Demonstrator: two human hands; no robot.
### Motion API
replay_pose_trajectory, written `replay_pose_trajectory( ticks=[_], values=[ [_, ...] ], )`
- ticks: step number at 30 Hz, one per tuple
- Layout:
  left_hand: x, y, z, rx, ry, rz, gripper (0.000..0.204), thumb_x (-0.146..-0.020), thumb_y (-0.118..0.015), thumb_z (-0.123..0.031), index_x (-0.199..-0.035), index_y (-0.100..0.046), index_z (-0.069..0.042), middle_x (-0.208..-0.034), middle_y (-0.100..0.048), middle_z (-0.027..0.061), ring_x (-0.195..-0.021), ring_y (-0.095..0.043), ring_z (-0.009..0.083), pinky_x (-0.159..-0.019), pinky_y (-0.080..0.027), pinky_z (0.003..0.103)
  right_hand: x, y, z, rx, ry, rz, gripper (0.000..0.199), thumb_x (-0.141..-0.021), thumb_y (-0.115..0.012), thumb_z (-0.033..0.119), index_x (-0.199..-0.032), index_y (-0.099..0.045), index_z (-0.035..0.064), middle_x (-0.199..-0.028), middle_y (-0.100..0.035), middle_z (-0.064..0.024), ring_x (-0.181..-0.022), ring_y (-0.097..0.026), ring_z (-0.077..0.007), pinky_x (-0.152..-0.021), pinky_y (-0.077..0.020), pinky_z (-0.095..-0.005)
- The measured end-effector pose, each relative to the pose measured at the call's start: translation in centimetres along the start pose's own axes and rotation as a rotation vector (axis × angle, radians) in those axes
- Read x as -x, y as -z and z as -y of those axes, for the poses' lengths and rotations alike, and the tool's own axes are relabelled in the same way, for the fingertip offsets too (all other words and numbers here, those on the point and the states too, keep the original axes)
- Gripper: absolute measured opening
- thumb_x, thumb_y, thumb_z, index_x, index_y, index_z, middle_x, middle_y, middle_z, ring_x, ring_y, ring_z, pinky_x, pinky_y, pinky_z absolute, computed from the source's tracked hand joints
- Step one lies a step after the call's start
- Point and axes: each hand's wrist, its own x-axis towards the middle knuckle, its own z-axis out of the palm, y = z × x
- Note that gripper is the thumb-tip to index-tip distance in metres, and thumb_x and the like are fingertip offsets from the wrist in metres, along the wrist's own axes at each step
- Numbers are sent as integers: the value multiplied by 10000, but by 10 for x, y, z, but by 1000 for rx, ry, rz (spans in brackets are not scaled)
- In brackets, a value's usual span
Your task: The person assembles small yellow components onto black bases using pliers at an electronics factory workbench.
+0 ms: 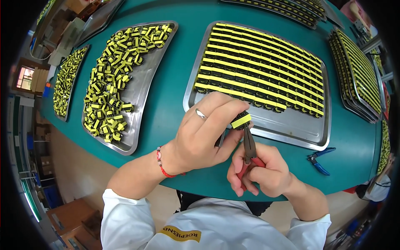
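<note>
Between the fingers of my left hand (204, 131) is a small black part with a yellow wrapped band (241, 121), held above the near edge of a metal tray. My right hand (266, 173) is closed around the red handles of long-nose pliers (249, 143). The pliers' tips point up and meet the underside of the small part; whether they grip anything there I cannot make out. Just beyond my hands, the metal tray (287, 129) carries neat rows of like black-and-yellow parts (258, 66).
A second metal tray (143, 89) with a loose heap of parts lies left, and another filled tray (71, 81) farther left. Blue-handled cutters (320, 161) lie at right on the green table (166, 108). Stacked trays of parts (358, 75) stand at the right edge.
</note>
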Motion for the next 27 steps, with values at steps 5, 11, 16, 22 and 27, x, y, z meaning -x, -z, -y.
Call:
replay_pose_trajectory(
  ticks=[5,11,16,22,27],
  values=[
    [-2,0,-1,47,39,-2,404,-714,-677,149,-1102,-602,62,-892,-643,147,-734,-623,239,-612,-510,298,0,1,6,-73,-47,29,346,-747,-342,-92,-1047,-495,-16,-843,-633,-137,-678,-646,-182,-475,-484,-263],
    [-1,-3,-6,39,110,-24,371,-732,-674,147,-1086,-614,52,-880,-632,142,-719,-614,216,-583,-492,280,-3,5,1,-96,-36,21,344,-731,-347,-83,-1036,-492,-17,-818,-631,-142,-640,-636,-184,-457,-487,-276],
    [-1,0,-10,144,189,5,324,-770,-662,131,-1083,-614,59,-888,-630,130,-730,-619,187,-581,-490,264,0,10,6,14,-108,42,337,-713,-350,-81,-1010,-496,-14,-791,-628,-148,-587,-617,-181,-430,-475,-274],
    [2,-2,-10,202,242,8,310,-786,-643,125,-1089,-613,66,-893,-631,119,-734,-622,150,-566,-477,236,-3,5,7,-61,-94,31,318,-710,-360,-73,-986,-508,-15,-748,-627,-135,-567,-612,-166,-413,-419,-255],
    [1,-1,-10,177,231,23,321,-765,-651,130,-1079,-620,69,-896,-637,123,-735,-622,145,-565,-479,224,-1,4,9,-12,-127,0,290,-673,-408,-88,-945,-503,-47,-754,-639,-208,-578,-647,-272,-397,-431,-278]
  ],
)
